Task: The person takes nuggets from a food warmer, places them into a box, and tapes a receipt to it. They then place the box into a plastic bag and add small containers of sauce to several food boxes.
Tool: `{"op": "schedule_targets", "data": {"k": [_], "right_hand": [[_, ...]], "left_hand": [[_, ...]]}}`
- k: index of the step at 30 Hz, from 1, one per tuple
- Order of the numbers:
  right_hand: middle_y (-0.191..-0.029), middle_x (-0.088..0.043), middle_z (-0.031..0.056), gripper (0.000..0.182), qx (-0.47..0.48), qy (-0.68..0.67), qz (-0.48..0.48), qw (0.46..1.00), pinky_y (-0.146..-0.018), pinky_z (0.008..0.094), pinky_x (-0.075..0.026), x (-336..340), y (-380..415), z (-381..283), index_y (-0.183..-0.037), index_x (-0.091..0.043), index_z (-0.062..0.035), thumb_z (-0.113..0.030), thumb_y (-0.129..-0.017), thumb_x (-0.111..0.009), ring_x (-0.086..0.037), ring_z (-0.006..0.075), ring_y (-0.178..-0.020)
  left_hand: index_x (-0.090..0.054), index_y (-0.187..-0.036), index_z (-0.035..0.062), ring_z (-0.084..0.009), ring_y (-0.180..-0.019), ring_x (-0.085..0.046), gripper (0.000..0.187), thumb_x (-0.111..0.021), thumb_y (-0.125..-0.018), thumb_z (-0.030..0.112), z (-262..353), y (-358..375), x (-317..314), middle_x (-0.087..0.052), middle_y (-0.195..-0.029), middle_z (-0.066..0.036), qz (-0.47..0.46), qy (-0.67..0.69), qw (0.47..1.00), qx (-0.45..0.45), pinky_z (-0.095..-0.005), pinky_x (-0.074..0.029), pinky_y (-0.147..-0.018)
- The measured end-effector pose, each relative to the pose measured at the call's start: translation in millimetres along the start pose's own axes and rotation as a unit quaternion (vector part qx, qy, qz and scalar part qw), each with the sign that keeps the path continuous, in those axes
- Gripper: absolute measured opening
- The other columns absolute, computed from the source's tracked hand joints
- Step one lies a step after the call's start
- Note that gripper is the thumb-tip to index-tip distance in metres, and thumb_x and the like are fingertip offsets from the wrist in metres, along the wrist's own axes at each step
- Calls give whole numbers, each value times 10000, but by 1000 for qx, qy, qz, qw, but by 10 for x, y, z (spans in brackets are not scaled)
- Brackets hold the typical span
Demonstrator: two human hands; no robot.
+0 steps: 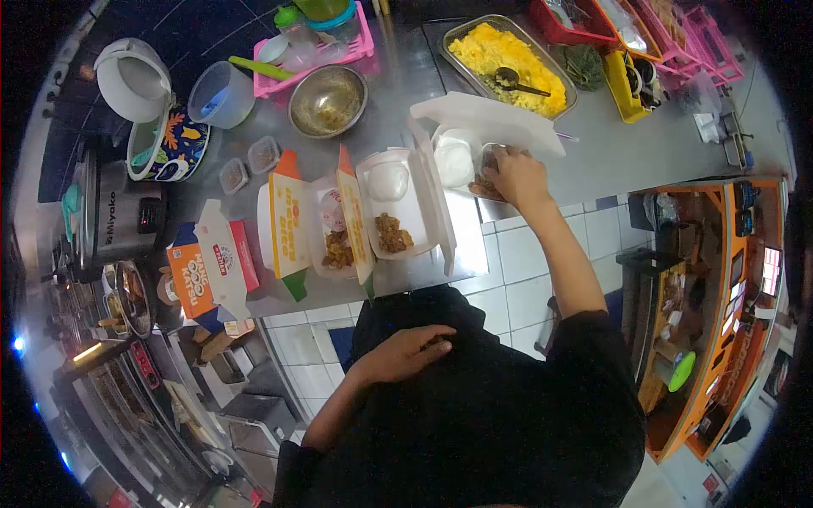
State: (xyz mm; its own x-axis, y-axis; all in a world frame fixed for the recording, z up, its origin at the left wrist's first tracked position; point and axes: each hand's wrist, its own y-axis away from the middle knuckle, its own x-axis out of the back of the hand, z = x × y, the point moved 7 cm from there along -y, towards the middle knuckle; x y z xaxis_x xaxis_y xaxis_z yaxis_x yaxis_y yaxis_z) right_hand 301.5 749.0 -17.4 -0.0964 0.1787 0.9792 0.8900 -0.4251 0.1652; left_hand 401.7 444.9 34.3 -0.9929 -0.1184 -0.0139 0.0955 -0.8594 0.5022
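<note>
My right hand [515, 179] reaches into the rightmost open white carton [500, 118]. Its fingers are bent together over brown food [484, 188], beside a white rice mound [454, 162]; what they grip is partly hidden. My left hand [408, 351] rests against the black clothing at my front, fingers stretched out with nothing in them. Left of the right hand stands another open carton [426, 199] with a rice mound [388, 182] and brown pieces [392, 234]. Further left, a yellow-printed carton [288, 222] holds a wrapped round portion [332, 212] and brown pieces [338, 251].
A tray of yellow scrambled egg [508, 55] with a black spoon [521, 85] sits at the back. A metal bowl [328, 102], two small lidded tubs [263, 154], folded cartons [222, 258] and a patterned pot [182, 148] stand leftward. Baskets [584, 25] line the back right.
</note>
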Motion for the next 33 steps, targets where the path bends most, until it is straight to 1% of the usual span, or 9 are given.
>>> {"op": "schedule_targets", "data": {"k": [5,7,15,17,20,23,25,30,33], "right_hand": [[-1067,-660,65,319,-10,-50,169,984,-835,453,-488,272,239,123,-1049,-666,-125,-273,-770,-713,-600,281,-1036],[-1100,-649,65,333,83,-53,123,987,-904,473,-454,361,212,-127,-1077,-665,-129,-265,-777,-707,-578,277,-1088],[-1330,-532,91,455,342,77,5,937,-1126,545,-260,-128,-164,-764,-1257,-621,-232,-381,-827,-642,-421,276,-1312],[-1375,-507,83,487,395,88,-23,914,-1122,555,-258,-162,-163,-837,-1272,-612,-228,-440,-834,-620,-416,293,-1320],[-1386,-493,116,529,408,96,-100,902,-1122,544,-266,-133,-243,-875,-1291,-600,-180,-443,-832,-633,-420,299,-1321],[-1313,-538,166,573,426,93,-111,893,-1111,495,-300,-197,-314,-882,-1263,-602,-89,-455,-824,-647,-459,314,-1278],[-1271,-559,183,560,424,69,-116,895,-1100,473,-318,-249,-341,-857,-1223,-614,-59,-453,-826,-648,-476,324,-1252],[-1188,-606,186,450,402,61,-102,908,-1090,444,-325,-108,-313,-894,-1086,-647,-3,-392,-862,-620,-506,336,-1196],[-1172,-617,163,370,406,101,4,908,-1097,449,-300,154,-135,-950,-1067,-655,-20,-339,-890,-591,-500,327,-1197]], "left_hand": [[-533,-1283,13,-306,-1038,-631,419,-484,-1009,327,420,8,235,-640,-1107,-200,49,-31,998,-32,-386,-483,-888],[-523,-1304,44,-252,-945,-636,410,-451,-1026,336,573,-30,314,-652,-1038,-150,34,-2,999,29,-369,-499,-843],[-498,-1287,15,-295,-1024,-634,377,-477,-1006,265,547,-664,-206,-642,-1060,-182,13,-147,981,-127,-415,-478,-895],[-350,-1405,16,-337,-1033,-629,478,-490,-992,213,308,-1090,-223,-629,-1101,-230,110,-42,993,11,-435,-475,-908],[-161,-1494,44,-431,-1151,-549,638,-501,-962,133,-220,-1800,-144,-543,-1230,-322,265,88,960,-10,-477,-438,-980],[-74,-1524,72,-522,-1262,-409,748,-522,-925,90,-70,-2029,102,-383,-1357,-402,382,-160,903,-114,-518,-370,-1053],[-50,-1534,92,-563,-1319,-297,818,-560,-894,88,-145,-2142,182,-261,-1416,-429,372,-152,913,-72,-539,-309,-1096],[-48,-1539,87,-495,-1188,-481,886,-625,-877,210,-109,-2068,108,-282,-1437,-390,313,-207,927,-10,-507,-415,-1011],[-46,-1526,30,-453,-1224,-496,841,-575,-938,316,18,-1430,-171,-369,-1428,-334,75,-156,981,-82,-471,-392,-1054]]}}
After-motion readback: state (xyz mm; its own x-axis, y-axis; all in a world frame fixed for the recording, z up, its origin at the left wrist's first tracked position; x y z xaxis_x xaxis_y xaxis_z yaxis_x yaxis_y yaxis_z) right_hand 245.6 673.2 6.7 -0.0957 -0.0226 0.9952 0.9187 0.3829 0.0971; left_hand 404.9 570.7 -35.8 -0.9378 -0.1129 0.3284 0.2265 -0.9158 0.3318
